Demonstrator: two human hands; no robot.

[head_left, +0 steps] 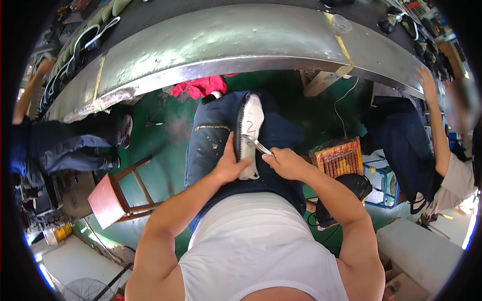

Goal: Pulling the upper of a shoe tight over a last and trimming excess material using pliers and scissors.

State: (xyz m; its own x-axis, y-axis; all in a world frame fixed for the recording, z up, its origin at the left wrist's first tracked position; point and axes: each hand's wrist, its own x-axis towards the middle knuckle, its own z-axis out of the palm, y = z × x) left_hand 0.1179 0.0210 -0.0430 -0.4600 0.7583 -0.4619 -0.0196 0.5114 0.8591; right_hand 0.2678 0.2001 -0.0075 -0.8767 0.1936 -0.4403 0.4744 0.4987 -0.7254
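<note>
Shoe (249, 131), white-soled with a dark upper, is being rested sole-up along the person's lap, on the dark blue apron or trousers (211, 145), with its toe pointing away from the body toward the worktop (211, 42). It is being gripped at its near end by the left hand (230, 165): the fingers are being wrapped around the shoe's left edge and the thumb is being laid beside the sole, so the shoe is enclosed on that side. A metal tool (257, 145), which looks like pliers, is being held in the right hand (285, 163), with the fingers curled closed about its handles; its silvery tip is being pressed against the right edge of the sole, just beyond the fingertips. The shoe is thus lying between the two hands, touched by both the left fingers and the tool.

A long curved metal worktop is spanning the upper part of the view, well apart from the shoe. A red cloth (200, 86) is lying on the green floor (165, 125) beneath it. A wooden stool (113, 198) with a red seat is standing to the left. Another person's raised hand (428, 83) is being shown at the right.
</note>
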